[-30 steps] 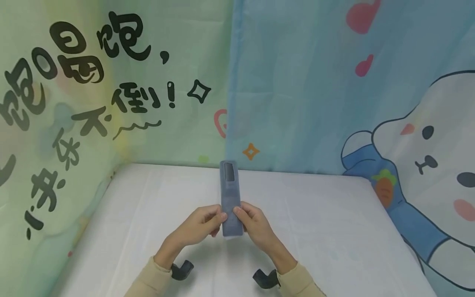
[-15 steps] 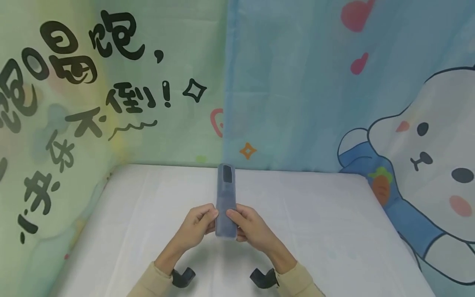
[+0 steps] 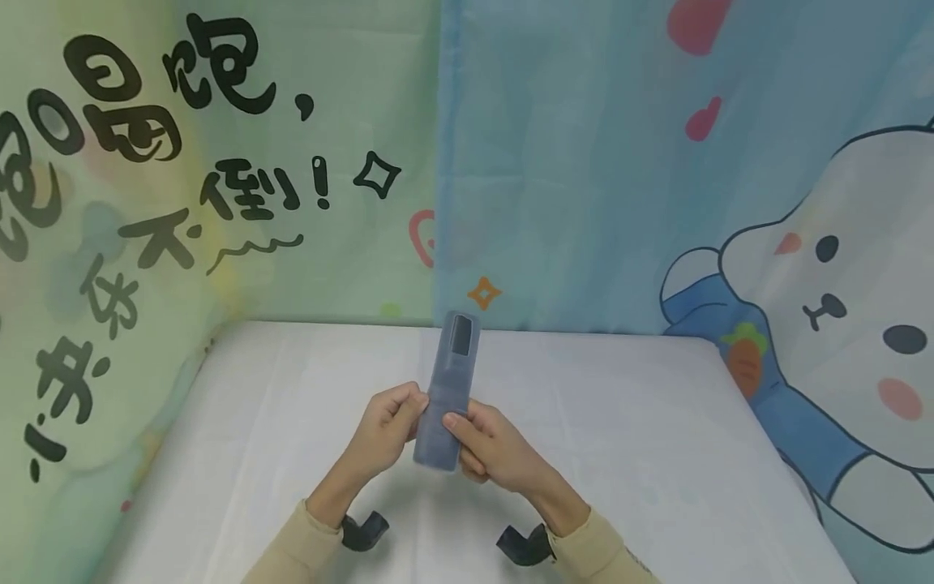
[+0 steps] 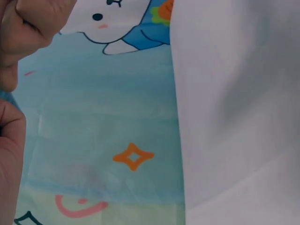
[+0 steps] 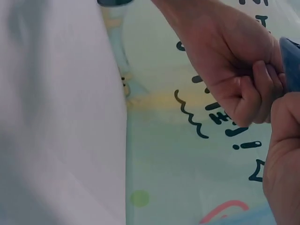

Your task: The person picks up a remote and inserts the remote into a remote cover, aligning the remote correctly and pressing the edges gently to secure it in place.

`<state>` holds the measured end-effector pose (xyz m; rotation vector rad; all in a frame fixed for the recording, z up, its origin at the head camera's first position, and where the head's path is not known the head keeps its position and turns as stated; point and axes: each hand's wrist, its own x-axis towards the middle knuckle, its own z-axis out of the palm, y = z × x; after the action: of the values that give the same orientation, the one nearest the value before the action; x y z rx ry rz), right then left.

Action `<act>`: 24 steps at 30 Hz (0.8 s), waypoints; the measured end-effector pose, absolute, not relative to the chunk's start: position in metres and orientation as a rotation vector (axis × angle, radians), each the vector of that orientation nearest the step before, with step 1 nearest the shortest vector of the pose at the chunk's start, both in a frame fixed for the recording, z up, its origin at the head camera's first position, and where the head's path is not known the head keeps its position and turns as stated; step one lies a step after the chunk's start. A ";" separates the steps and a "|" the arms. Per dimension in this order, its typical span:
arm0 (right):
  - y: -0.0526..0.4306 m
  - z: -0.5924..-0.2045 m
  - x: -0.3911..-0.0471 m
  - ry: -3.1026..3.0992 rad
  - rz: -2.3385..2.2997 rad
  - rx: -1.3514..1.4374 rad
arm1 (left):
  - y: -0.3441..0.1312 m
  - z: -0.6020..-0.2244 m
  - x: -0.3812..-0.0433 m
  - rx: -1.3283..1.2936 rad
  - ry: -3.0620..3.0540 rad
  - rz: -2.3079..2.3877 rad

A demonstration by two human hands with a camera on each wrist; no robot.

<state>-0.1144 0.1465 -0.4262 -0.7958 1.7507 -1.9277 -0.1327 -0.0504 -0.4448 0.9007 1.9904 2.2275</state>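
A long, slim blue-grey case (image 3: 447, 389), shaped like a remote control, is held up above the table in the head view. Near its far end is a dark rectangular window, and that end leans slightly right. My left hand (image 3: 385, 426) pinches the case's left edge with thumb and curled fingers. On the other side, my right hand (image 3: 499, 446) grips the lower part, thumb across the front and fingers behind. In the right wrist view only a corner of the case (image 5: 291, 65) shows, beside my left hand (image 5: 229, 65) and right hand (image 5: 287, 154).
A white-covered table (image 3: 620, 438) lies beneath both hands. Behind it hangs a printed cloth (image 3: 569, 178) with black lettering on the left and a cartoon animal on the right. A dark curved wrist mount (image 3: 365, 532) sits at each cuff.
The case has turned from nearly upright to leaning right at its far end. My left hand has risen slightly along its edge, while the right hand keeps its grip. The view has shifted a little.
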 end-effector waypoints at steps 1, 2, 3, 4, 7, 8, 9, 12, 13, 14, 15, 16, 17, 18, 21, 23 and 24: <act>0.146 -0.426 -0.113 1.745 -1.935 -0.779 | -0.051 -0.444 -0.134 0.923 2.002 2.224; 0.146 -0.425 -0.112 1.744 -1.942 -0.763 | -0.051 -0.444 -0.134 0.955 2.022 2.212; 0.146 -0.425 -0.111 1.744 -1.951 -0.746 | -0.051 -0.443 -0.134 0.987 2.044 2.195; 0.146 -0.425 -0.110 1.744 -1.959 -0.737 | -0.051 -0.443 -0.134 1.008 2.049 2.179; 0.147 -0.428 -0.107 1.749 -1.980 -0.746 | -0.051 -0.443 -0.133 1.033 2.060 2.114; 0.147 -0.430 -0.106 1.756 -1.989 -0.757 | -0.051 -0.444 -0.132 1.017 2.071 2.088; 0.146 -0.432 -0.106 1.765 -1.996 -0.769 | -0.050 -0.444 -0.131 0.982 2.084 2.059; 0.146 -0.437 -0.107 1.810 -2.004 -0.804 | -0.049 -0.445 -0.128 0.822 2.140 1.941; 0.146 -0.438 -0.108 1.838 -2.002 -0.808 | -0.048 -0.445 -0.127 0.756 2.153 1.897; 0.147 -0.439 -0.108 1.876 -1.994 -0.809 | -0.048 -0.445 -0.126 0.699 2.168 1.848; 0.147 -0.440 -0.109 1.919 -1.981 -0.812 | -0.048 -0.445 -0.126 0.656 2.182 1.799; 0.147 -0.440 -0.109 1.968 -1.961 -0.806 | -0.047 -0.445 -0.125 0.625 2.201 1.754; 0.147 -0.440 -0.110 2.017 -1.938 -0.801 | -0.047 -0.446 -0.124 0.606 2.226 1.713; 0.147 -0.440 -0.110 2.063 -1.916 -0.792 | -0.046 -0.446 -0.123 0.605 2.255 1.682; 0.145 -0.440 -0.112 2.165 -1.861 -0.758 | -0.044 -0.447 -0.121 0.649 2.380 1.625; 0.144 -0.440 -0.113 2.200 -1.835 -0.741 | -0.043 -0.448 -0.119 0.667 2.454 1.626; 0.143 -0.439 -0.114 2.215 -1.823 -0.740 | -0.042 -0.449 -0.118 0.670 2.482 1.637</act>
<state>-0.1144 0.1434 -0.4394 -0.7403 2.2151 -1.8230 -0.1180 -0.0425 -0.4488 0.6697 2.4825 1.6374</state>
